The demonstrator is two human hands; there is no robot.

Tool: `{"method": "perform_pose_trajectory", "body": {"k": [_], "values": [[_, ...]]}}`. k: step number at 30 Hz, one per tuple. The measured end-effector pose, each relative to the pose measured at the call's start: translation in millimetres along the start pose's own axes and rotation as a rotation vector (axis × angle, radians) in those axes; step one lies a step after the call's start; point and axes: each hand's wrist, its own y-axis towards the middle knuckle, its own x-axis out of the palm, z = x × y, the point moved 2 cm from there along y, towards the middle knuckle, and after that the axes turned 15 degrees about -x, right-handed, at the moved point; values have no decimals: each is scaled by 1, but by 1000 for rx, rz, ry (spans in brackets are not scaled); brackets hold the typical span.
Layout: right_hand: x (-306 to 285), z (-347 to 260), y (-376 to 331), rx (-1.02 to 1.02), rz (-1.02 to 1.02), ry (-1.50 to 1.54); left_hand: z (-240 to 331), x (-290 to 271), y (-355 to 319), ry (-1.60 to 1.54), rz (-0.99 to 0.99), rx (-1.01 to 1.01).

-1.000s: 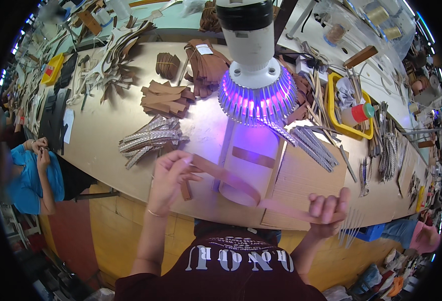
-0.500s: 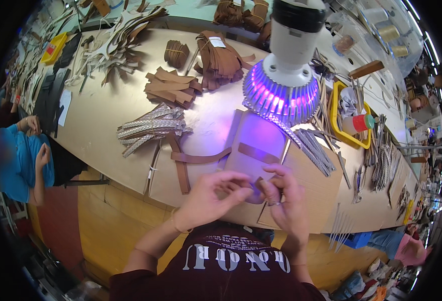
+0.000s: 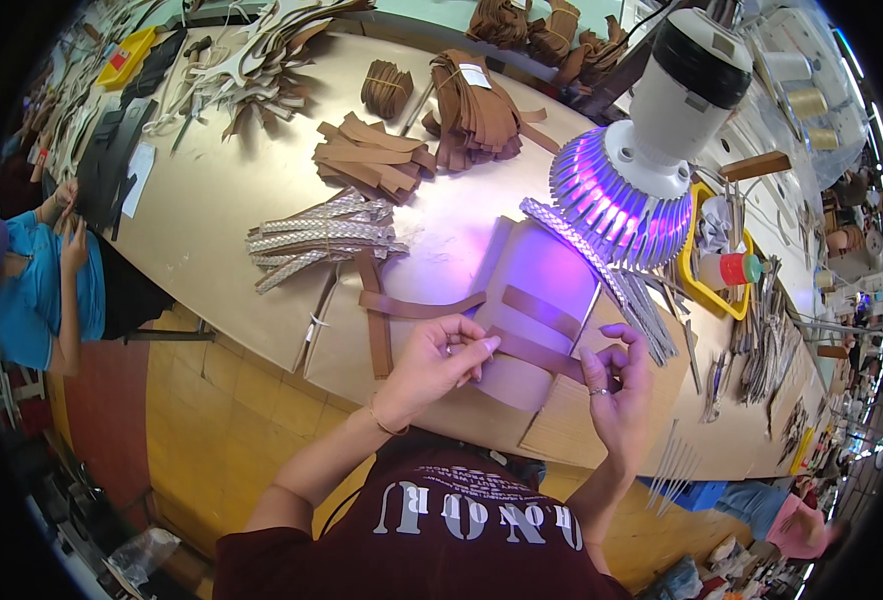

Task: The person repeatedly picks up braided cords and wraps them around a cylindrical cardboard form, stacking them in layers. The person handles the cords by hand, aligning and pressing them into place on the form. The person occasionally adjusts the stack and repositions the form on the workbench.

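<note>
A brown leather strip (image 3: pixel 535 354) stretches between my two hands, low over a pale rounded pad (image 3: pixel 517 392). My left hand (image 3: pixel 439 362) pinches its left end between thumb and fingers. At the other end, my right hand (image 3: pixel 616 385) grips the strip, its fingers curled. Just beyond, a second brown strip (image 3: pixel 541 311) lies flat across the pad. Left of the pad, two more brown strips cross: one (image 3: pixel 423 306) runs sideways over an upright one (image 3: pixel 377 345). A silvery braided strip (image 3: pixel 573 243) slants along the pad's right side, beneath the lamp.
A lamp (image 3: pixel 621 190) glowing purple hangs over the pad's far right. Bundles of braided strips (image 3: pixel 316 240) and brown strips (image 3: pixel 371 160) lie beyond my left hand. A yellow tray (image 3: pixel 696 270) holds a red-and-green jar (image 3: pixel 731 269). Another person (image 3: pixel 49 290) sits at left.
My hands have moved apart, and the brown strip now spans straight between them. Before, they were close together over the pad's near end. The whole view has shifted slightly.
</note>
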Motion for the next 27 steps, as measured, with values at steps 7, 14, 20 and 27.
{"method": "perform_pose_trajectory", "body": {"k": [7,14,20,27], "values": [[18,27,-13,58,14,-23,-11,0,9,85,117,144],[13,45,-42,-121,439,-143,8,-23,19,1067,794,818],[-1,23,-31,-222,425,-124,14,-26,31,1367,596,885],[27,-25,-5,-165,82,157,41,-2,-25,815,409,909]]}}
